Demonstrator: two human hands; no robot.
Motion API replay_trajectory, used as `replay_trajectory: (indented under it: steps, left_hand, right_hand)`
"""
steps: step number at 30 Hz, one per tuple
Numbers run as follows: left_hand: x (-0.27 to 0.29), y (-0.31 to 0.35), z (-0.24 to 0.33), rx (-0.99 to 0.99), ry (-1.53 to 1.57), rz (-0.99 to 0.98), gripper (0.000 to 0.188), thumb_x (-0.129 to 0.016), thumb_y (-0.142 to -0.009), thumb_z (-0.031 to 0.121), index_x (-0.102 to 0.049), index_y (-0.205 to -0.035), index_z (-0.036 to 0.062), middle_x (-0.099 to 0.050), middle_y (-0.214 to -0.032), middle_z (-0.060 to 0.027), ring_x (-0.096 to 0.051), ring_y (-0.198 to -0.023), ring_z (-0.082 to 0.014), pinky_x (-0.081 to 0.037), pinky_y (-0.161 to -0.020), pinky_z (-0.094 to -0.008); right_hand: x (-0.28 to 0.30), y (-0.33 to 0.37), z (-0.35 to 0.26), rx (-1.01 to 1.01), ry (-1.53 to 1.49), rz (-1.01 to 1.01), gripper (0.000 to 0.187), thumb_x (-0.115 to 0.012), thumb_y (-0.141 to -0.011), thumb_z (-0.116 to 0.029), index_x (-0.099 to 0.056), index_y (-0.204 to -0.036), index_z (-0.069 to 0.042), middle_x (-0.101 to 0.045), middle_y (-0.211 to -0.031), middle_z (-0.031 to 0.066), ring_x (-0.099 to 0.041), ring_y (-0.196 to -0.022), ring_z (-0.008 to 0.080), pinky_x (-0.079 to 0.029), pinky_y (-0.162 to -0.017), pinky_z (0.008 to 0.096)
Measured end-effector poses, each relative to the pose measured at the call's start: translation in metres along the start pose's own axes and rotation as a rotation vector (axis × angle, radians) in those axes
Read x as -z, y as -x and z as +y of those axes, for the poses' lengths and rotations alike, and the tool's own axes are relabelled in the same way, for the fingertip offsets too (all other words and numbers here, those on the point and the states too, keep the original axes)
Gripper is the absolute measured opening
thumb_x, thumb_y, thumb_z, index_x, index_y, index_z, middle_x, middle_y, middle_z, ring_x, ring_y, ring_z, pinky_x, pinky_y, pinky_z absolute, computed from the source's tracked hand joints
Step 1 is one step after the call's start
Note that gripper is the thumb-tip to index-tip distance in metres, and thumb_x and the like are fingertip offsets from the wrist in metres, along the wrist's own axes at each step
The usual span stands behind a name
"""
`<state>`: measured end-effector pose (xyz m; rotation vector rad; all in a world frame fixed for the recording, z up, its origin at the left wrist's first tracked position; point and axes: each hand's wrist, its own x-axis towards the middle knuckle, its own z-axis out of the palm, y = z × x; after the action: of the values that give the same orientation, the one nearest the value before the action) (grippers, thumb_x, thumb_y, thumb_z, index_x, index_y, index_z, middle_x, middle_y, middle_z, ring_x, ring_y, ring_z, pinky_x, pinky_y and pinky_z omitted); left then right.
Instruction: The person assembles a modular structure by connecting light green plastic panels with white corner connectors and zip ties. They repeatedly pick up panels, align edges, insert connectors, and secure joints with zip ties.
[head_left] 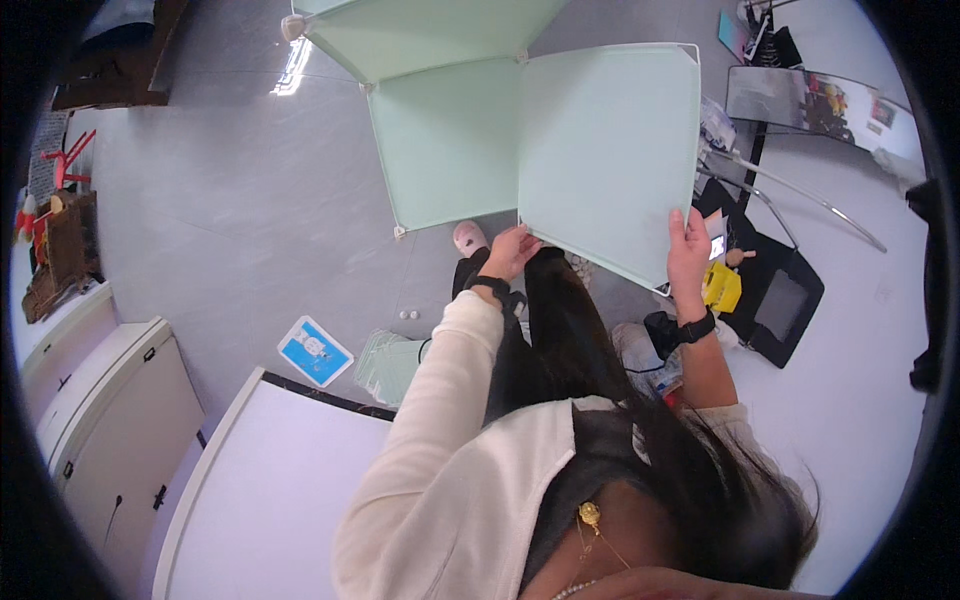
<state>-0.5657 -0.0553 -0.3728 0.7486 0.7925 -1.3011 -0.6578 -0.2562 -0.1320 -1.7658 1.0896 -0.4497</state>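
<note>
A pale green square panel (608, 150) with a thin white rim stands in front of me. Its left side meets another green panel (450, 150), and a third panel (430, 35) joins that one at the far end. White corner connectors (399, 232) sit at several of the corners. My left hand (510, 252) pinches the near left corner of the square panel; its fingertips hide whatever connector is there. Around the same panel's right edge, close to its near right corner, my right hand (687, 250) is closed, thumb on the face.
On the floor lie a stack of green panels (390, 368), a blue and white card (315, 352) and small white pieces (409, 315). A yellow item (721, 287) and a black chair-like frame (785, 305) are at right. White furniture (280, 480) stands at lower left.
</note>
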Motion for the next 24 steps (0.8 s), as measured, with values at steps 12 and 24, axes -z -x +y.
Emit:
replay_trajectory:
  steps: [12, 24]
  left_hand:
    - [-0.049, -0.082, -0.04, 0.107, 0.358, 0.084, 0.014, -0.047, -0.095, 0.008, -0.052, -0.104, -0.0021, -0.057, -0.096, -0.0099, -0.059, -0.088, -0.0215, -0.055, -0.082, -0.0374]
    - [-0.045, -0.096, -0.045, 0.037, 0.324, 0.112, 0.015, -0.049, -0.094, 0.007, -0.053, -0.106, -0.0017, -0.057, -0.099, -0.0095, -0.059, -0.091, -0.0208, -0.055, -0.081, -0.0356]
  right_hand:
    - [-0.035, -0.05, -0.015, 0.136, 0.282, -0.026, 0.03, -0.052, -0.096, -0.022, -0.057, -0.109, 0.005, -0.059, -0.085, 0.0031, -0.048, -0.076, 0.0066, -0.041, -0.068, 0.0217]
    - [-0.048, -0.061, -0.007, 0.181, 0.315, -0.041, 0.028, -0.052, -0.096, -0.022, -0.058, -0.104, 0.004, -0.052, -0.072, -0.002, -0.042, -0.066, 0.0036, -0.035, -0.057, 0.0202]
